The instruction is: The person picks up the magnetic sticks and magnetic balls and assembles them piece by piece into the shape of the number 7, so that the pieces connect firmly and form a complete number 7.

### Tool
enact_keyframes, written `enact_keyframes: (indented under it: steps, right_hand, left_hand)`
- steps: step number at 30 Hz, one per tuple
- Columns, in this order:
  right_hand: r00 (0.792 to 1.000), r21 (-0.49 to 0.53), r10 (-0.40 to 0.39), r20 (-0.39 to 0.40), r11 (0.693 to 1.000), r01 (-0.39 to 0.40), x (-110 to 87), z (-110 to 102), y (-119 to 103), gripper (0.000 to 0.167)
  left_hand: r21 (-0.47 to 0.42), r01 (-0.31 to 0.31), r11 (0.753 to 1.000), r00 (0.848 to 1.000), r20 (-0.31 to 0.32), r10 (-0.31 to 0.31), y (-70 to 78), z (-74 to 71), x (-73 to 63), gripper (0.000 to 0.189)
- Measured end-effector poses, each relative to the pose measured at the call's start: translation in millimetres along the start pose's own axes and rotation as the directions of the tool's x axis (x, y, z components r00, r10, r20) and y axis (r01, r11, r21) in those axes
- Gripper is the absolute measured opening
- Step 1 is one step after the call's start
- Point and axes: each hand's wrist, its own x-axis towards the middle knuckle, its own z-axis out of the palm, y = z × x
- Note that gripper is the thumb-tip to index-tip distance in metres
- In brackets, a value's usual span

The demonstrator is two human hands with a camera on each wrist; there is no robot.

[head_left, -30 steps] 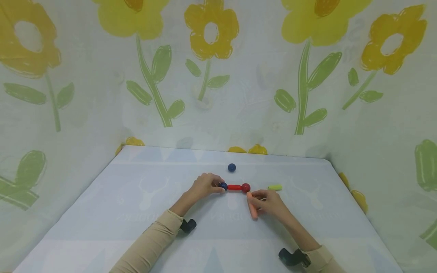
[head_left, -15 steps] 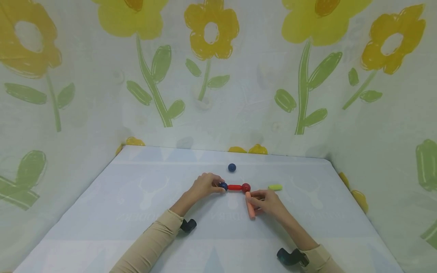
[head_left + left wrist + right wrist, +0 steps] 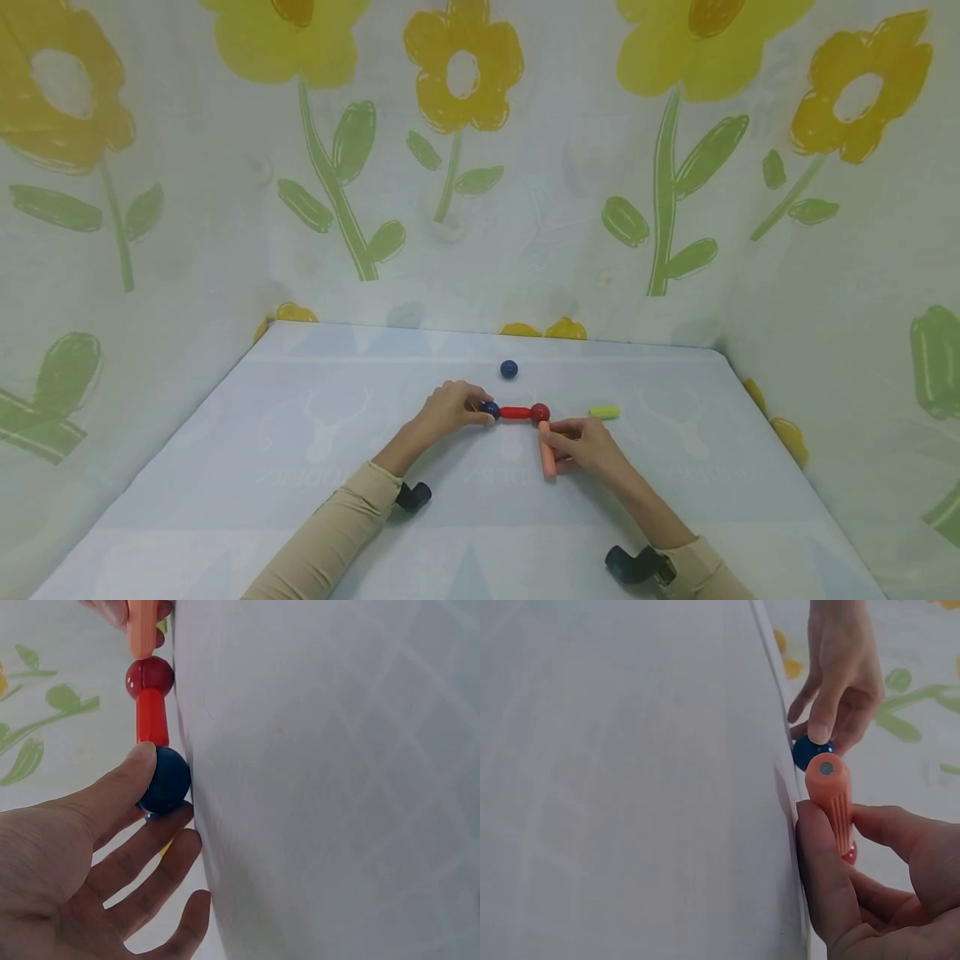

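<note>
My left hand [image 3: 450, 408] pinches a dark blue ball [image 3: 169, 780] between thumb and fingers. From that ball a short red rod [image 3: 514, 412] runs right to a red ball [image 3: 540, 412], the three in one line. An orange rod [image 3: 547, 457] is pinched between the thumb and fingers of my right hand [image 3: 594, 447]. Its far end is right at the red ball, and it points back toward the person. A round grey insert shows in its near end in the right wrist view, where the orange rod hides most of the red ball.
Another dark blue ball [image 3: 509, 369] sits farther back on the pale table [image 3: 360, 550]. A yellow-green rod [image 3: 604, 412] lies just behind the right hand. Flower-printed cloth [image 3: 540, 208] surrounds the table at the back and sides. Each wrist carries a black mount.
The orange rod's near end has swung slightly left, bringing it closer to square with the red rod. My right hand moved with it a little; the left hand stays put.
</note>
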Motion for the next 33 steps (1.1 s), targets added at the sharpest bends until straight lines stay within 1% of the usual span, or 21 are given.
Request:
enact_keyframes:
  steps: [6, 15, 20, 26, 30, 33]
  right_hand:
    - [1.0, 0.034, 0.021, 0.002, 0.999, -0.021, 0.1, 1.5, -1.5, 0.05]
    - [1.0, 0.044, 0.014, -0.005, 0.999, -0.014, 1.3, 3.1, 0.6, 0.051]
    - [0.999, 0.082, 0.046, 0.005, 0.996, -0.047, 1.5, 5.0, 1.0, 0.054]
    - [0.999, 0.084, 0.047, 0.012, 0.995, -0.047, 1.2, 6.7, 1.0, 0.054]
    - [0.997, 0.137, 0.077, 0.029, 0.987, -0.081, 1.5, 5.1, 0.8, 0.053]
    - [0.992, 0.206, 0.114, 0.048, 0.971, -0.122, 2.2, 3.1, 0.7, 0.052]
  left_hand:
    - [0.002, 0.003, 1.0, 1.0, -0.001, -0.003, 0.7, 0.4, 0.3, 0.035]
    - [0.006, -0.015, 1.0, 1.0, -0.006, 0.015, 0.6, -0.3, -1.4, 0.036]
    - [-0.001, -0.002, 1.0, 1.0, 0.006, 0.002, -1.1, -1.3, -1.3, 0.037]
    - [-0.016, 0.009, 1.0, 1.0, 0.024, -0.009, -3.1, -3.5, 0.0, 0.036]
    - [-0.023, 0.006, 1.0, 0.999, 0.033, -0.005, -4.3, -2.5, 1.4, 0.036]
    - [-0.026, 0.0, 1.0, 1.0, 0.025, 0.001, -5.2, -0.8, 2.1, 0.036]
